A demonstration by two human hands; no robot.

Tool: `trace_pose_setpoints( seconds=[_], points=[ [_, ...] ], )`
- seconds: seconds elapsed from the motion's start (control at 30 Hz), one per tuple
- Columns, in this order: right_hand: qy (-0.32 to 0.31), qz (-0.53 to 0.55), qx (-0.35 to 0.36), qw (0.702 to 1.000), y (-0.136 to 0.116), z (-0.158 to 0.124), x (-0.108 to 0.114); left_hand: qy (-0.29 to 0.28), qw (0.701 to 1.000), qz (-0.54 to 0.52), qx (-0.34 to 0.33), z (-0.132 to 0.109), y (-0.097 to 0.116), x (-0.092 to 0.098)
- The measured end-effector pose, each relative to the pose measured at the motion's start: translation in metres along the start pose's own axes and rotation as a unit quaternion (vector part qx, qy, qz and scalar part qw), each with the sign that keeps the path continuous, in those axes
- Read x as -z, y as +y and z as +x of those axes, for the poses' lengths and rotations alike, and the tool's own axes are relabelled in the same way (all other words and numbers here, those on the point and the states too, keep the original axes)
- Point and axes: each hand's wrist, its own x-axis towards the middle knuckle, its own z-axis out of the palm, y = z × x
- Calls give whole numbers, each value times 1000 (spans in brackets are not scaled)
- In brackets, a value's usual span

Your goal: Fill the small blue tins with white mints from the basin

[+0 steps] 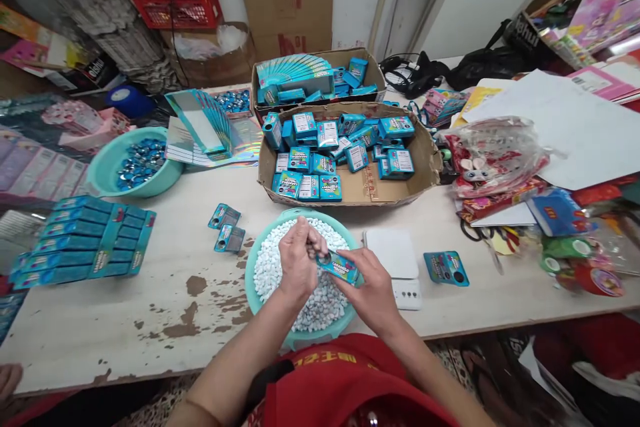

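Note:
Both hands meet over a teal bowl full of small white pellets at the table's near edge. My right hand is closed round a small blue printed box, held tilted. My left hand is pinched at the box's open end, holding what looks like a small metal spoon. Its fingers are curled tight.
A cardboard tray of filled blue boxes lies behind the bowl, another carton further back. A white scale and a flat blue card lie to the right. Flat blue box blanks and a teal bowl of blue gems are on the left.

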Motion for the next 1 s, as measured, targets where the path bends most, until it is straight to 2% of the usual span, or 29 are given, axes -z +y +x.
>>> trace_pose_setpoints(
  seconds=[0.1, 0.23, 0.4, 0.47, 0.53, 0.57, 0.6, 0.67, 0.7, 0.73, 0.8, 0.9, 1.0],
  points=[
    [-8, -1, 3, 1000, -2, 1, -8, 20, 999, 29, -36, -1, -5, 0],
    [-6, -3, -2, 1000, -2, 3, -10, 31, 998, 16, -50, 1, -6, 4],
    [4, 14, -13, 1000, -2, 4, -12, 35, 999, 15, -33, 3, -3, 1],
    [7, 33, -29, 999, -2, 2, -6, 33, 999, 23, -27, 6, -2, 5],
    [21, 53, -62, 996, 1, -1, 6, 23, 995, 92, -33, 11, 0, 18],
    [37, 56, -82, 994, 5, -3, 13, 2, 985, 168, -33, 14, 1, 27],
    [60, 53, -102, 992, 11, -6, 22, -25, 964, 262, -30, 17, 2, 38],
    [115, 27, -134, 984, 31, -11, 38, -76, 892, 445, -26, 23, 1, 61],
    [139, 7, -146, 980, 44, -14, 45, -86, 857, 508, -26, 25, 0, 72],
    [157, -13, -157, 975, 59, -17, 50, -83, 833, 546, -25, 26, -2, 81],
    [174, -43, -177, 968, 91, -21, 55, -59, 820, 569, -24, 26, -6, 93],
    [169, -56, -204, 962, 131, -26, 51, -54, 820, 570, -19, 23, -10, 96],
    [165, -44, -219, 961, 149, -31, 45, -70, 815, 575, -17, 23, -11, 91]
  ],
)
